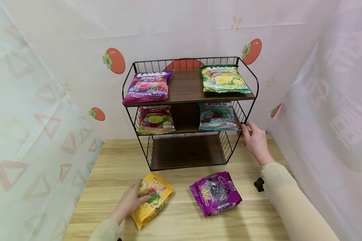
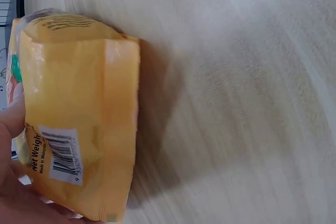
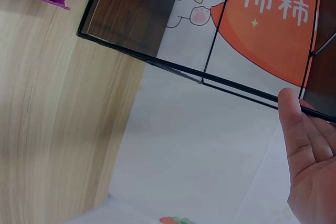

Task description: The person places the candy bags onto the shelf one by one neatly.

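My left hand [image 1: 131, 202] grips a yellow candy bag [image 1: 158, 187] on the table, its thumb laid across the top. In the left wrist view the bag's end with a barcode [image 2: 64, 155] faces the camera. My right hand [image 1: 256, 140] holds the right side of a black wire rack [image 1: 248, 115] at middle-shelf height. The right wrist view shows that hand [image 3: 313, 156] with fingers on both sides of the thin frame bar. A purple candy bag [image 1: 218, 193] lies on the table between the two hands, in front of the rack, touched by neither.
On the top shelf [image 1: 184, 85] lie a Berries bag [image 1: 149, 86] and a yellow-green bag [image 1: 224, 78]. The middle shelf holds a Fruits bag [image 1: 155, 118] and a teal mint bag [image 1: 218, 115]. Printed cloth walls [image 1: 181, 30] enclose the wooden table [image 1: 117, 160] behind and at the sides.
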The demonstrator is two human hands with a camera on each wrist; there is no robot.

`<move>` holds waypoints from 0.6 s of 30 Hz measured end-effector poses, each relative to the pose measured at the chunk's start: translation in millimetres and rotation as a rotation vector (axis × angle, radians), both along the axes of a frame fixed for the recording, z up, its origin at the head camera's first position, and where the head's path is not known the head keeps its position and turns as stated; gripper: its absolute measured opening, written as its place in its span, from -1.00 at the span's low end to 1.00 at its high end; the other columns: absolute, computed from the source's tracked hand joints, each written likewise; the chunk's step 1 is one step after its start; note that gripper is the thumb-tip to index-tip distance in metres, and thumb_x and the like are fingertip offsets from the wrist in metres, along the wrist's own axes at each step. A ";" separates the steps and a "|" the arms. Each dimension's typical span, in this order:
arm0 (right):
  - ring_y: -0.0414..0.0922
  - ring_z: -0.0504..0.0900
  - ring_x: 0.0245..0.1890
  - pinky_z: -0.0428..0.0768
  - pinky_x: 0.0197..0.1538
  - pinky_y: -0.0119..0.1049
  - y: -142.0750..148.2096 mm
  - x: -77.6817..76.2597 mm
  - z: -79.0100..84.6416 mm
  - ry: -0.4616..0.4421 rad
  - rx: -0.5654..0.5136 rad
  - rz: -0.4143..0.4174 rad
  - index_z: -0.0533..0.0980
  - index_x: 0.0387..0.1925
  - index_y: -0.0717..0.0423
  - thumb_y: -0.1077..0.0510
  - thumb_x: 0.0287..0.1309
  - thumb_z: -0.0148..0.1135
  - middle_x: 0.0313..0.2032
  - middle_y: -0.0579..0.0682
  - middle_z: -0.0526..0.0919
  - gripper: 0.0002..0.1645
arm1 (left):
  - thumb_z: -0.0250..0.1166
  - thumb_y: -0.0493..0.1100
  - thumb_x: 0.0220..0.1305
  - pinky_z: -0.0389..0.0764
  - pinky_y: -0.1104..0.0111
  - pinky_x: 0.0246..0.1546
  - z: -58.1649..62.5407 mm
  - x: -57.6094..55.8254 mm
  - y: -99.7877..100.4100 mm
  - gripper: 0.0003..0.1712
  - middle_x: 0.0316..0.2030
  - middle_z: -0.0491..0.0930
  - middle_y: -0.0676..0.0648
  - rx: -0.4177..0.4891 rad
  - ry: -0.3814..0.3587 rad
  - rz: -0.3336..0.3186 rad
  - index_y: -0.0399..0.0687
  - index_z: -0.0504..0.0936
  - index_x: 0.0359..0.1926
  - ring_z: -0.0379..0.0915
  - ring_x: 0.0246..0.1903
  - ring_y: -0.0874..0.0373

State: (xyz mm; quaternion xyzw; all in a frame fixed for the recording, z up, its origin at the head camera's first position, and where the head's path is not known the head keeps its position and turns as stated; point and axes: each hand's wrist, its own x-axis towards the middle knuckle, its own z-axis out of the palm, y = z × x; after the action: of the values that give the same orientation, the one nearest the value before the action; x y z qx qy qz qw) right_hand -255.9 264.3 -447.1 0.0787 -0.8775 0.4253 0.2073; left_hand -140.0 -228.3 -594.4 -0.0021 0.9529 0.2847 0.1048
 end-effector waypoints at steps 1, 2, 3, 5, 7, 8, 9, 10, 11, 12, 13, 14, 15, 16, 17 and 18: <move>-0.32 0.61 -0.76 0.60 -0.62 -0.41 0.0 -0.1 -0.1 -0.001 -0.001 0.000 0.48 0.03 0.25 0.00 0.62 -0.10 -0.22 0.34 0.76 -0.61 | 0.43 0.23 0.23 0.35 -0.37 0.21 0.7 -0.8 0.0 0.12 0.37 0.23 -0.59 -0.008 0.001 -0.015 -0.27 0.15 0.55 0.26 0.27 -0.58; -0.32 0.61 -0.76 0.60 -0.62 -0.41 0.1 -0.1 -0.3 -0.002 -0.002 0.001 0.47 0.02 0.25 0.00 0.62 -0.10 -0.22 0.34 0.76 -0.61 | 0.44 0.22 0.22 0.34 -0.39 0.20 1.6 -1.4 0.3 0.10 0.38 0.24 -0.56 -0.019 0.003 -0.030 -0.23 0.17 0.56 0.26 0.28 -0.58; -0.32 0.62 -0.76 0.60 -0.62 -0.40 0.2 -0.2 -0.5 -0.003 -0.001 0.001 0.47 0.02 0.25 0.00 0.62 -0.10 -0.22 0.34 0.76 -0.61 | 0.44 0.21 0.22 0.31 -0.41 0.21 2.8 -1.9 0.5 0.07 0.40 0.25 -0.52 -0.033 0.004 -0.046 -0.18 0.19 0.56 0.25 0.28 -0.58; -0.31 0.62 -0.76 0.61 -0.62 -0.40 -0.1 -0.3 -0.4 -0.003 0.001 0.000 0.48 0.02 0.25 0.00 0.62 -0.10 -0.22 0.34 0.76 -0.61 | 0.46 0.16 0.21 0.24 -0.47 0.19 5.5 -3.2 1.1 0.03 0.42 0.26 -0.44 -0.054 0.011 -0.081 -0.10 0.22 0.56 0.21 0.30 -0.59; -0.31 0.62 -0.76 0.60 -0.62 -0.41 -0.4 -0.2 -0.3 -0.001 0.002 0.001 0.48 0.02 0.24 0.00 0.62 -0.10 -0.22 0.34 0.76 -0.61 | 0.48 0.11 0.20 0.18 -0.51 0.18 8.1 -4.6 2.3 0.00 0.45 0.28 -0.34 -0.073 0.015 -0.116 0.00 0.25 0.56 0.16 0.33 -0.56; -0.31 0.62 -0.76 0.60 -0.61 -0.41 -0.4 -0.1 -0.3 -0.001 0.003 0.000 0.48 0.02 0.25 0.00 0.62 -0.10 -0.22 0.34 0.76 -0.61 | 0.49 0.08 0.20 0.15 -0.53 0.17 9.8 -5.0 3.1 -0.02 0.46 0.28 -0.30 -0.079 0.019 -0.139 0.03 0.26 0.56 0.14 0.35 -0.54; -0.31 0.62 -0.76 0.60 -0.62 -0.42 -0.5 -0.1 -0.3 0.000 0.001 0.000 0.48 0.02 0.25 0.00 0.62 -0.10 -0.23 0.34 0.76 -0.61 | 0.50 0.03 0.20 0.12 -0.53 0.19 11.3 -5.5 4.0 -0.04 0.47 0.28 -0.25 -0.081 0.025 -0.166 0.06 0.27 0.56 0.13 0.37 -0.52; -0.31 0.62 -0.76 0.60 -0.61 -0.42 -0.6 0.0 -0.2 0.000 0.000 -0.001 0.48 0.02 0.25 0.00 0.62 -0.10 -0.23 0.34 0.76 -0.61 | 0.50 -0.02 0.20 0.10 -0.53 0.20 12.1 -6.2 4.9 -0.05 0.48 0.28 -0.22 -0.082 0.033 -0.193 0.08 0.28 0.55 0.12 0.37 -0.50; -0.32 0.61 -0.76 0.60 -0.62 -0.42 -0.7 0.2 -0.1 0.000 -0.002 0.000 0.48 0.02 0.25 0.00 0.62 -0.10 -0.22 0.34 0.76 -0.61 | 0.50 -0.05 0.21 0.08 -0.53 0.22 13.1 -6.8 6.0 -0.07 0.48 0.28 -0.18 -0.085 0.037 -0.218 0.11 0.29 0.55 0.11 0.39 -0.47; -0.32 0.61 -0.76 0.60 -0.62 -0.42 -0.7 0.3 0.0 -0.001 -0.005 0.001 0.48 0.02 0.25 0.00 0.62 -0.10 -0.22 0.35 0.76 -0.61 | 0.49 -0.09 0.22 0.04 -0.53 0.23 14.1 -7.0 6.9 -0.09 0.49 0.27 -0.16 -0.088 0.042 -0.248 0.13 0.30 0.55 0.10 0.40 -0.46; -0.33 0.61 -0.76 0.60 -0.62 -0.42 -0.7 0.4 0.1 -0.002 -0.007 0.002 0.48 0.02 0.25 0.00 0.62 -0.10 -0.22 0.35 0.76 -0.61 | 0.48 -0.11 0.23 0.01 -0.54 0.25 15.3 -7.3 8.0 -0.10 0.50 0.27 -0.14 -0.094 0.051 -0.279 0.14 0.30 0.55 0.09 0.40 -0.46; -0.34 0.61 -0.76 0.60 -0.62 -0.42 -0.8 0.5 0.3 -0.002 -0.007 0.002 0.48 0.02 0.25 0.00 0.62 -0.10 -0.22 0.35 0.76 -0.60 | 0.47 -0.12 0.24 -0.03 -0.55 0.26 16.3 -7.7 9.2 -0.11 0.50 0.27 -0.13 -0.101 0.059 -0.310 0.16 0.31 0.54 0.09 0.41 -0.47; -0.34 0.61 -0.76 0.60 -0.62 -0.42 -0.8 0.6 0.4 -0.003 -0.009 0.002 0.48 0.03 0.25 -0.01 0.62 -0.10 -0.22 0.35 0.76 -0.60 | 0.46 -0.13 0.25 -0.06 -0.56 0.26 17.0 -8.2 10.5 -0.13 0.50 0.27 -0.12 -0.110 0.066 -0.339 0.16 0.32 0.54 0.08 0.41 -0.47; -0.35 0.61 -0.76 0.60 -0.62 -0.42 -0.8 0.8 0.5 -0.004 -0.008 0.002 0.48 0.03 0.25 -0.01 0.62 -0.10 -0.21 0.36 0.76 -0.60 | 0.45 -0.15 0.26 -0.09 -0.57 0.26 17.8 -8.6 11.7 -0.15 0.50 0.27 -0.11 -0.119 0.074 -0.366 0.17 0.34 0.53 0.06 0.42 -0.48; -0.35 0.61 -0.76 0.60 -0.62 -0.42 -0.8 0.9 0.6 -0.004 -0.009 0.004 0.48 0.04 0.25 0.00 0.62 -0.10 -0.21 0.36 0.75 -0.60 | 0.44 -0.19 0.27 -0.13 -0.58 0.26 18.9 -8.9 13.0 -0.17 0.50 0.27 -0.10 -0.128 0.079 -0.391 0.18 0.35 0.52 0.04 0.43 -0.49; -0.35 0.61 -0.76 0.60 -0.62 -0.43 -0.8 1.1 0.7 -0.004 -0.011 0.004 0.48 0.05 0.25 0.00 0.62 -0.10 -0.21 0.36 0.75 -0.60 | 0.43 -0.25 0.27 -0.15 -0.59 0.25 19.6 -9.4 14.3 -0.18 0.50 0.27 -0.09 -0.136 0.089 -0.416 0.18 0.37 0.51 0.02 0.43 -0.50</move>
State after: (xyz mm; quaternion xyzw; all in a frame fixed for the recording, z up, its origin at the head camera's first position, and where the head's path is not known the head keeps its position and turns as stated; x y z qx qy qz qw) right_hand -254.8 263.5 -446.4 0.0781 -0.8754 0.4307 0.2050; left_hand -149.5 -214.0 -574.8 0.2000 0.9534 0.1920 0.1189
